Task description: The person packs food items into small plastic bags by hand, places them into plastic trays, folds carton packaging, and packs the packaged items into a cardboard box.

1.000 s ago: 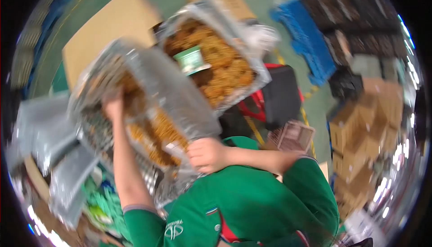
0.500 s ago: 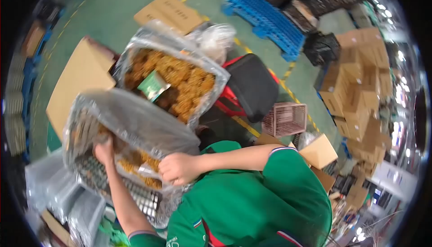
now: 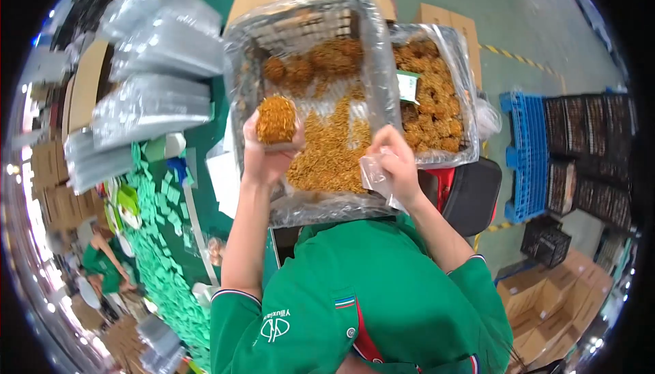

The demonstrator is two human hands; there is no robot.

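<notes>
My left hand (image 3: 270, 158) is closed around a round, golden-brown ball coated in flakes (image 3: 276, 119), held up over the near left part of a plastic-lined crate (image 3: 381, 53). Pinched in my right hand (image 3: 399, 162) is a small clear plastic bag (image 3: 374, 175), above the crate's right side. Inside the crate, several similar brown balls (image 3: 334, 57) lie along the far end. Loose golden flakes (image 3: 327, 159) cover the liner nearer to me.
Right of it stands a second lined crate (image 3: 471, 111) full of brown balls, with a green-and-white packet (image 3: 407, 87) on top. Stacked clear plastic bags (image 3: 157, 101) and scattered green packets (image 3: 160, 265) lie left. A black-and-red stool (image 3: 471, 197) and blue pallet (image 3: 529, 156) stand right.
My view has swung, so the crate now lies straight ahead. My left hand has come up out of the crate with a flake-coated ball. My right hand now shows a clear bag over the crate.
</notes>
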